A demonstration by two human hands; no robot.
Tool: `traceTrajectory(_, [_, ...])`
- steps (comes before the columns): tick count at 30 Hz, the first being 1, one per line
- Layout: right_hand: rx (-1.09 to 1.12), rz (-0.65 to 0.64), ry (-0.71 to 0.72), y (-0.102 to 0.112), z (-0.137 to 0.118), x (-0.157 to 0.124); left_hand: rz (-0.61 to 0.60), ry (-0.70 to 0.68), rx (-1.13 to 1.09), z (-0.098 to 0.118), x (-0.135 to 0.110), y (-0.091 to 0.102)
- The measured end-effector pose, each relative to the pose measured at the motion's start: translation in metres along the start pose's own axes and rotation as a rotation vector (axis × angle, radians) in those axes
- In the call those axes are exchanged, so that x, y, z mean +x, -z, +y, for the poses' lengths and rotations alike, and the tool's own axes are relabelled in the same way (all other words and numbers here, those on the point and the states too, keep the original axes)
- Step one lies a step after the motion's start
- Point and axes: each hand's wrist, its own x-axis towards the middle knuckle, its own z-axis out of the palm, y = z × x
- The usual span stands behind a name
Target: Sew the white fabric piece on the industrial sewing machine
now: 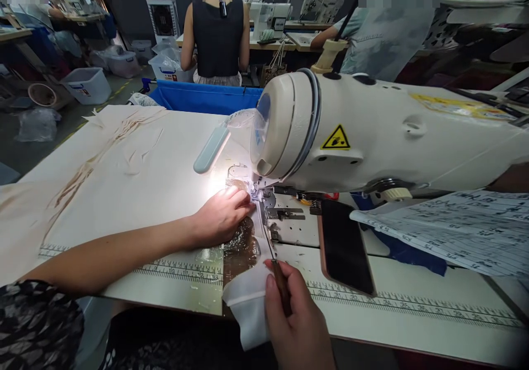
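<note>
My left hand (221,216) lies flat on a brownish sheer fabric piece (243,246), fingers stretched toward the needle area (257,195) of the white sewing machine (372,133). My right hand (297,326) is closed around a thin tool with a dark handle and metal tip (278,271), pointing up toward the presser foot. The same hand also pinches the white fabric (248,304) that hangs over the table's near edge.
A dark phone (345,246) lies right of the needle plate. Printed paper (454,227) rests at right under the machine arm. Loose fabric strips (103,150) lie on the cream table (157,172). A blue bin (206,97) and people at other machines stand behind.
</note>
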Motion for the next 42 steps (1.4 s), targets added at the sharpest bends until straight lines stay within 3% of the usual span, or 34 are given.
traceTrajectory(8, [-0.032,-0.001,0.014,-0.002,0.0,0.003,0.023,-0.084,-0.117,-0.004,-0.003,0.002])
traceTrajectory(20, [-0.075,-0.012,0.074,-0.007,-0.006,0.024,0.052,-0.003,-0.059,-0.006,-0.003,-0.002])
traceTrajectory(25, [-0.095,-0.007,0.074,-0.007,-0.007,0.025,0.04,-0.082,-0.127,-0.004,-0.004,0.004])
traceTrajectory(33, [-0.102,-0.01,0.095,-0.007,0.001,0.032,-0.028,-0.059,0.008,-0.003,0.0,0.003])
traceTrajectory(42, [-0.179,-0.001,0.137,-0.004,-0.002,0.033,-0.021,-0.029,0.061,-0.005,0.001,-0.001])
